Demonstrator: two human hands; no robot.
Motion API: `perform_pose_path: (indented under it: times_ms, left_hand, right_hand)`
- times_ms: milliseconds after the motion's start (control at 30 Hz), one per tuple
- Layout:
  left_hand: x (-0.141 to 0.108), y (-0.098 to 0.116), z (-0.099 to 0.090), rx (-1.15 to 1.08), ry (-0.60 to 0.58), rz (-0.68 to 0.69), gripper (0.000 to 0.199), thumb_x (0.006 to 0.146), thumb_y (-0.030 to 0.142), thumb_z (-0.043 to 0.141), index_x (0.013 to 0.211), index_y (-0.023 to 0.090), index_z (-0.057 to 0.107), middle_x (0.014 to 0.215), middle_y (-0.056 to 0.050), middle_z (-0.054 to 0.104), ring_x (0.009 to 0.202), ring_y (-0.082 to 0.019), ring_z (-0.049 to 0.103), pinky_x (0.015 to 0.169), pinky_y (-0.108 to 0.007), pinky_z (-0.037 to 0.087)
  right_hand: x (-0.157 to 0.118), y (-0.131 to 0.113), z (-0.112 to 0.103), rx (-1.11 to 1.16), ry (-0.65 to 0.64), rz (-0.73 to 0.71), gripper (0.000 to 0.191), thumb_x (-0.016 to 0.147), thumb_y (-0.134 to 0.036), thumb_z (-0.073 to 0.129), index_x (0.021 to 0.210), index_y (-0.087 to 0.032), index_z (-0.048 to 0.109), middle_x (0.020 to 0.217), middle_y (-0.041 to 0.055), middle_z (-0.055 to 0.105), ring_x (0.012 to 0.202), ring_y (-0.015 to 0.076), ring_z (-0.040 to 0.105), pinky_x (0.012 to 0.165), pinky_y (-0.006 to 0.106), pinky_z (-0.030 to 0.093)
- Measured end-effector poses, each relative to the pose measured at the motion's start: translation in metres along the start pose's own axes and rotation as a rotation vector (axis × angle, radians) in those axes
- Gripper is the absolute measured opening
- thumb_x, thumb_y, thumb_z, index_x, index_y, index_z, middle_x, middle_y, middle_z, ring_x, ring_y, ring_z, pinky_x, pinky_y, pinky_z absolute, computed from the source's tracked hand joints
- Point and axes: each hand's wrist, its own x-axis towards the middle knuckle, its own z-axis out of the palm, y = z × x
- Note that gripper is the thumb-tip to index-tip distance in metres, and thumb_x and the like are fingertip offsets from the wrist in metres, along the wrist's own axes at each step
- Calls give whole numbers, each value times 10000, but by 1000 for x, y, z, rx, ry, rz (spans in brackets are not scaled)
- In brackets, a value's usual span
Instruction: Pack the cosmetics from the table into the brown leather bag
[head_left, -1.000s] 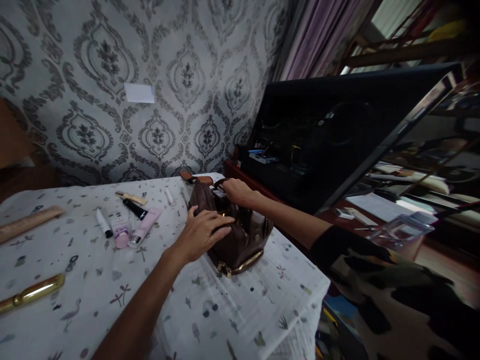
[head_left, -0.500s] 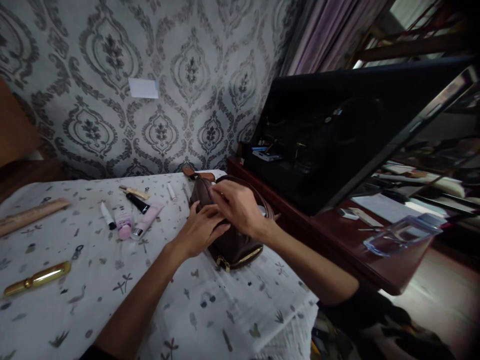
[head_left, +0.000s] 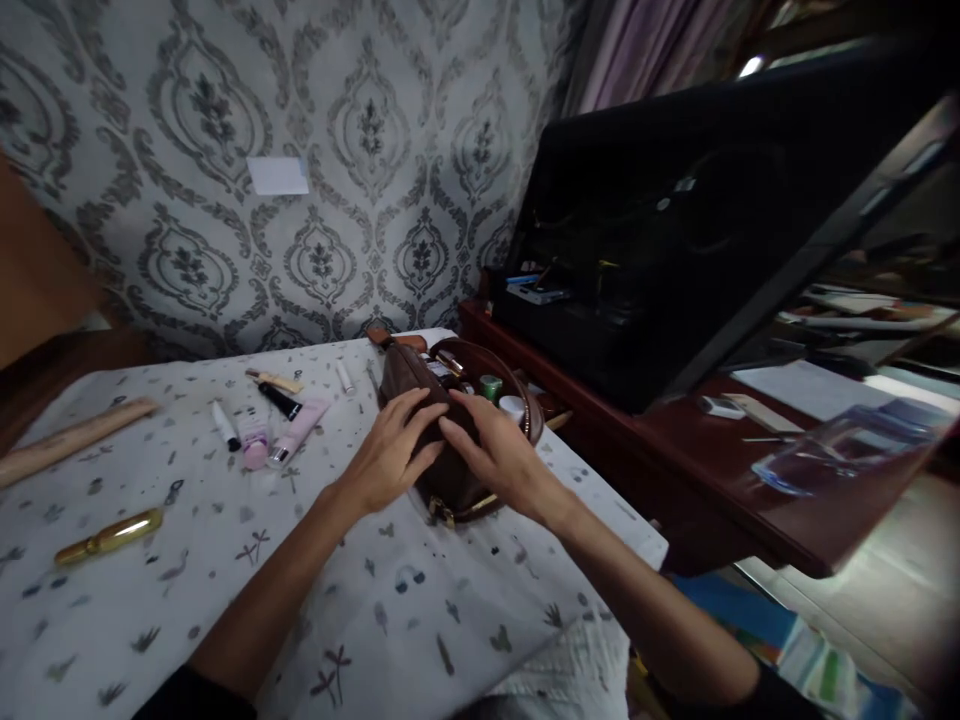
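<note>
A dark brown leather cosmetic bag (head_left: 406,374) lies on the patterned white tablecloth, its gold-toothed zip undone. Inside its opening on the right are a green-topped jar (head_left: 491,384), a white-lidded jar (head_left: 512,407) and a gold-capped item (head_left: 450,364). My left hand (head_left: 391,450) rests on the near-left side of the bag, fingers extended and thumb apart. On the bag's upper face lies my right hand (head_left: 504,455), its fingers stretched toward the left hand's fingertips. Neither hand visibly grips anything, and together they hide the middle of the bag.
Several cosmetic tubes, including a pink tube (head_left: 300,430) and a black tube (head_left: 279,400), lie left of the bag. A gold cylinder (head_left: 112,536) is nearer me. A large black screen (head_left: 645,240) and a clear container (head_left: 847,450) stand on the reddish desk at right.
My right hand has come down from above the bag opening to lie on the bag, uncovering the jars inside. My left hand remains on the bag. The view has shifted slightly.
</note>
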Motion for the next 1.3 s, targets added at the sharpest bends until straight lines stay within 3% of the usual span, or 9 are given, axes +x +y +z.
perform_pose_path:
  times_ms: [100, 233, 367, 467, 633, 767, 867, 1000, 1300]
  left_hand:
    - [0, -2, -1, 9, -10, -16, 447, 1021, 379, 381, 1435, 213, 418, 1532, -137, 424, 1469, -238, 347, 1218, -466, 325]
    - [18, -27, -17, 86, -57, -26, 469, 1048, 377, 282, 1457, 194, 420, 1574, -119, 404, 1502, -205, 301, 1247, -440, 267]
    - [41, -58, -30, 210, -175, -37, 539, 1045, 465, 283, 1465, 169, 445, 1597, -115, 376, 1515, -227, 272, 1237, -440, 272]
    - [47, -68, -29, 292, -211, 47, 533, 1049, 452, 274, 1402, 146, 533, 1531, -114, 479, 1486, -222, 340, 1219, -409, 313]
    - [44, -65, -19, 432, -177, 85, 476, 1054, 384, 292, 1253, 141, 650, 1371, -115, 636, 1408, -253, 463, 1167, -461, 369]
    - [44, -59, -15, 522, -125, 67, 416, 1053, 356, 325, 1171, 172, 679, 1302, -106, 681, 1349, -267, 526, 1159, -544, 322]
    - [42, -55, -14, 569, -70, 78, 390, 1050, 346, 345, 1153, 177, 681, 1300, -111, 682, 1313, -279, 557, 1143, -574, 312]
    - [38, -55, -15, 589, -14, 84, 402, 1050, 350, 338, 1145, 170, 685, 1314, -114, 673, 1350, -281, 523, 1100, -513, 379]
    - [37, -66, -13, 456, -61, 60, 447, 1054, 369, 297, 1154, 160, 679, 1382, -107, 628, 1419, -265, 448, 1119, -466, 407]
  right_hand:
    - [12, 3, 1, -32, -123, 23, 477, 974, -386, 483, 1350, -97, 531, 1273, 193, 630, 1145, 292, 635, 971, 453, 517]
    - [16, -16, 5, -221, -223, -10, 457, 968, -398, 517, 1286, -80, 599, 1304, 211, 618, 1210, 326, 599, 1024, 462, 485]
    - [8, -27, 13, -452, -194, -82, 493, 942, -354, 588, 1325, -44, 576, 1386, 244, 561, 1367, 382, 458, 1107, 504, 404]
    - [6, -27, 16, -508, -200, -124, 457, 946, -337, 601, 1306, -55, 584, 1311, 218, 616, 1307, 345, 519, 1092, 454, 413]
    - [13, -29, 13, -494, -317, -100, 242, 948, -325, 618, 1070, -120, 656, 1033, 122, 703, 1001, 263, 657, 993, 403, 442]
    - [16, -31, 13, -503, -368, -72, 183, 938, -296, 635, 996, -124, 658, 1004, 113, 697, 992, 269, 654, 958, 401, 441]
    - [14, -28, 16, -504, -314, -102, 191, 941, -284, 633, 1034, -118, 652, 1043, 121, 685, 1023, 283, 634, 922, 405, 451]
    - [12, -21, 18, -442, -283, -196, 187, 959, -239, 606, 1106, -126, 630, 1090, 103, 677, 1029, 255, 620, 898, 373, 463]
    - [20, -22, 12, -462, -400, -171, 115, 969, -221, 579, 1034, -142, 634, 1048, 101, 683, 976, 231, 643, 828, 335, 493]
